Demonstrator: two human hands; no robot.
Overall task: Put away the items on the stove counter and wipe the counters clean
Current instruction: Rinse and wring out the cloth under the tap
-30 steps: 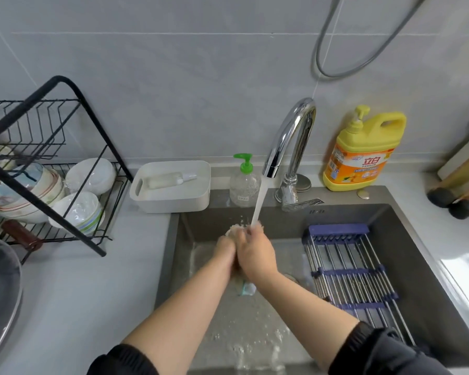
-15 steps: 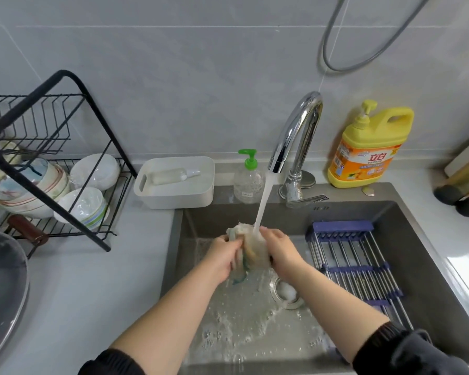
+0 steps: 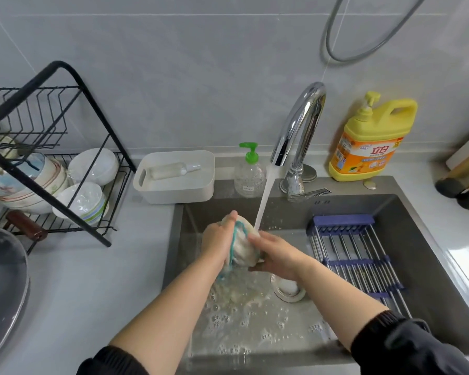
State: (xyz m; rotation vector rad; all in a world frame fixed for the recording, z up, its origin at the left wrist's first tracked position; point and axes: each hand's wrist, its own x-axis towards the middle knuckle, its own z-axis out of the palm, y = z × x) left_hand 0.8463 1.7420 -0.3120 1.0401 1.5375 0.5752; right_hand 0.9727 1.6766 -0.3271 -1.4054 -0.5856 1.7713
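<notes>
Dishcloth [image 3: 245, 246] — a pale wad with teal edging — sits bunched between both hands over the sink [image 3: 423, 253], right under the stream [image 3: 264, 201] falling from the faucet [image 3: 299, 123]. The left hand [image 3: 217, 242] has its fingers curled round the wad's left side. The right hand [image 3: 278, 257] cups the other side, fingers laid over the top and thumb tucked beneath.

I'd judge it soft, sodden and heavier than it looks, probably slick with suds, with nothing fragile in it. It is best taken as a whole bundle in both palms and squeezed, since a pinched corner would let it unroll and drip.

A second ago the hands were pressed tight together and nearly hid it; now they stand apart and far more cloth shows — the teal edge too. Foamy water [image 3: 241, 315] lies on the sink floor beside the drain [image 3: 290, 293].
</notes>
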